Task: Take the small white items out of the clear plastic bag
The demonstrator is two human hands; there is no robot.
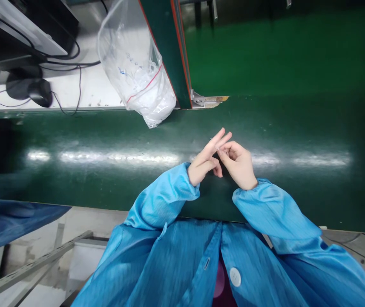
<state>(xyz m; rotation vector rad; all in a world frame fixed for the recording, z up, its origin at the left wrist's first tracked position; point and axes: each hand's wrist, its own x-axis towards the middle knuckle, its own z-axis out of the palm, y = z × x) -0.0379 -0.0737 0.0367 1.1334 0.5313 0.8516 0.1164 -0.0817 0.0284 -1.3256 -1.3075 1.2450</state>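
Note:
My left hand (pixel 205 161) is held over the green table with two fingers stretched out and slightly apart, the others bent downward. Against those stretched fingers, my right hand (pixel 238 164) is closed in a pinch, thumb and forefinger together. A tiny whitish bit shows at the pinch, too small to name. Both hands meet above the table, and blue sleeves cover the wrists.
A clear plastic bag (pixel 147 81) with a red band and white contents stands at the table's back. Left of it are a black mouse (pixel 40 92) and cables on a white board. A green post (pixel 172 55) rises behind. Another person's blue sleeve (pixel 12 221) shows at left.

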